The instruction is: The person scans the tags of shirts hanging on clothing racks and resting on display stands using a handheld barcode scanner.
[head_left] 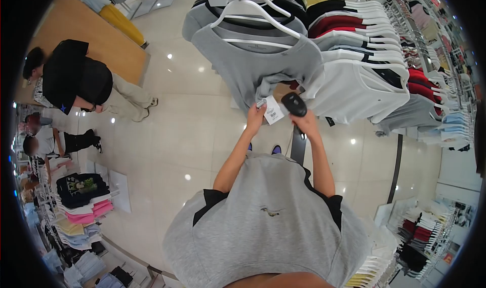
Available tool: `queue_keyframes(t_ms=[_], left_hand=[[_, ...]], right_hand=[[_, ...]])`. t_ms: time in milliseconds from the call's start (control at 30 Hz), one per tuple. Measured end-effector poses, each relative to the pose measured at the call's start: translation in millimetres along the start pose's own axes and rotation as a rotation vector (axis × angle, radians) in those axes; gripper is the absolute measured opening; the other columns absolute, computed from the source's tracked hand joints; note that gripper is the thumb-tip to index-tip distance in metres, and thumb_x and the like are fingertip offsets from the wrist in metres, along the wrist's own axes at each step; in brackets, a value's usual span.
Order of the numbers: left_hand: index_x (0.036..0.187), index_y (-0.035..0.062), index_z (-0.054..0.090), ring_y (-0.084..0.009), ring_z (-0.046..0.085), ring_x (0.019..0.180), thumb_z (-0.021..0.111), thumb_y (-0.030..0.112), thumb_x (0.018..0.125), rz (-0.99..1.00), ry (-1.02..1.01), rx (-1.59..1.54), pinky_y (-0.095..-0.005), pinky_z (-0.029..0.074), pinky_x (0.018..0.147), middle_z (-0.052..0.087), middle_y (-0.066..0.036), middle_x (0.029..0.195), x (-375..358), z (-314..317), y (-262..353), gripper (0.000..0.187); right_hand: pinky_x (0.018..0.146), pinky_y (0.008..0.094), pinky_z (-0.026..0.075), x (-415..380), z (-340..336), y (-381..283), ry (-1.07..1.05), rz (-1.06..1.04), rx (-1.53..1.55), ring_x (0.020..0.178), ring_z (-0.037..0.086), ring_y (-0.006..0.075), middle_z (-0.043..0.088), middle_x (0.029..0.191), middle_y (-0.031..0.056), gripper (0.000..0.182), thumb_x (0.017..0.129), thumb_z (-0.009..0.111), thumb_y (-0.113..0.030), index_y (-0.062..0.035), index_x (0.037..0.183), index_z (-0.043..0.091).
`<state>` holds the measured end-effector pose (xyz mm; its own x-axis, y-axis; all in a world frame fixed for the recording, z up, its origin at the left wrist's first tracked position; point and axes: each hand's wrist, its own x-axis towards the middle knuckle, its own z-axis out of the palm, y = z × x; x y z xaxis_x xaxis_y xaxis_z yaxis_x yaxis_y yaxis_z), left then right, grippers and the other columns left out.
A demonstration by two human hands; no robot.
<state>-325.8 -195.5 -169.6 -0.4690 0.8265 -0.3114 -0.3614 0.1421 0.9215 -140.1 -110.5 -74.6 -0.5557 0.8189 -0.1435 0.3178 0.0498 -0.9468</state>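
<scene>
Grip of the left hand (255, 113): fingers pinched on the white price tag (274, 110), which hangs from the hem of the grey T-shirt (263, 70) and is turned face-up toward the camera. Grip of the right hand (305, 122): clenched around the handle of a black barcode scanner (294, 104), whose head sits just beside the tag, to its right. The shirt hangs on a white hanger (253, 12) at the front of a crowded clothes rack (364, 80) of white, red and black garments.

Likely faults, as a judgement: the scanner head lies almost level with the tag rather than facing it, so a read could miss; the loosely pinched tag may curl or swing on its string; a pull on the tag could drag the shirt off its hanger. Other people (76, 80) stand well apart on the tiled floor (177, 136).
</scene>
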Motion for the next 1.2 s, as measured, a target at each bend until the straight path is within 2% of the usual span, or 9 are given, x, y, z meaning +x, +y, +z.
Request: queue_keyframes(t_ms=[167,433,533,667,800,867,1000,1133,1200], left_hand=[[0.095,0.0005,0.053,-0.0066,0.057,0.064,0.059,0.023,0.093,0.147,-0.016,0.078,-0.0235,0.046,0.051,0.061,-0.003,0.077,3,11,17,0.023],[0.098,0.0001,0.053,-0.0079,0.060,0.070,0.060,0.022,0.093,0.244,-0.023,0.193,-0.0239,0.052,0.052,0.061,-0.003,0.080,6,10,15,0.024],[0.104,-0.0012,0.052,-0.0128,0.062,0.074,0.063,0.018,0.089,0.103,-0.009,0.145,-0.0274,0.053,0.059,0.063,-0.007,0.089,8,2,11,0.027],[0.122,-0.0022,0.045,-0.0259,0.061,0.096,0.062,0.014,0.085,0.366,0.131,0.636,-0.0357,0.049,0.084,0.058,-0.018,0.111,22,-13,3,0.043],[0.130,-0.0026,0.039,-0.0364,0.049,0.118,0.060,0.011,0.085,0.691,0.254,0.763,-0.0418,0.039,0.097,0.049,-0.026,0.126,26,9,96,0.052],[0.133,-0.0013,0.038,-0.0338,0.050,0.113,0.060,0.012,0.085,0.938,0.307,0.616,-0.0408,0.039,0.097,0.050,-0.023,0.122,28,30,167,0.054],[0.140,0.0041,0.034,-0.0257,0.052,0.098,0.058,0.014,0.089,1.112,0.339,0.376,-0.0361,0.044,0.090,0.050,-0.017,0.111,36,62,279,0.057],[0.141,0.0074,0.035,-0.0244,0.055,0.095,0.057,0.013,0.090,1.050,0.309,0.359,-0.0340,0.048,0.083,0.053,-0.017,0.110,65,70,312,0.056],[0.141,0.0103,0.037,-0.0233,0.058,0.091,0.055,0.013,0.090,1.025,0.282,0.364,-0.0329,0.049,0.077,0.056,-0.016,0.108,77,70,316,0.055]], right_hand=[[0.057,0.0293,0.048,-32,27,23,-0.096,0.161,-0.012,0.058,0.059,0.0134,0.061,0.066,0.0072,0.026,0.072,0.072,-0.016,0.0033,0.087,0.062],[0.060,0.0326,0.049,-27,55,29,0.168,-0.107,-0.312,0.061,0.064,0.0183,0.065,0.069,0.0119,0.029,0.072,0.073,-0.024,0.0015,0.078,0.062],[0.060,0.0332,0.049,-29,54,18,0.120,-0.010,-0.199,0.062,0.064,0.0196,0.064,0.067,0.0124,0.025,0.073,0.071,-0.020,0.0008,0.082,0.061],[0.059,0.0326,0.048,-36,51,33,0.092,0.110,-0.107,0.060,0.063,0.0187,0.062,0.064,0.0108,0.023,0.074,0.069,-0.018,0.0007,0.083,0.061],[0.058,0.0299,0.047,-50,46,57,0.101,0.151,-0.049,0.058,0.061,0.0158,0.062,0.063,0.0078,0.023,0.075,0.070,-0.019,0.0007,0.083,0.061],[0.057,0.0295,0.047,-57,45,67,0.128,0.169,-0.017,0.059,0.061,0.0145,0.063,0.063,0.0064,0.022,0.075,0.071,-0.018,-0.0001,0.081,0.062],[0.057,0.0287,0.046,-59,21,67,0.201,0.113,-0.018,0.059,0.060,0.0130,0.064,0.066,0.0047,0.017,0.076,0.071,-0.017,-0.0013,0.080,0.064],[0.062,0.0267,0.046,-38,-34,45,0.401,-0.016,0.086,0.065,0.058,0.0110,0.065,0.073,0.0024,0.016,0.078,0.071,-0.015,-0.0023,0.087,0.069],[0.065,0.0263,0.046,-35,-70,-19,0.503,-0.092,0.271,0.068,0.058,0.0112,0.065,0.079,0.0025,0.021,0.078,0.070,-0.011,-0.0014,0.097,0.067]])
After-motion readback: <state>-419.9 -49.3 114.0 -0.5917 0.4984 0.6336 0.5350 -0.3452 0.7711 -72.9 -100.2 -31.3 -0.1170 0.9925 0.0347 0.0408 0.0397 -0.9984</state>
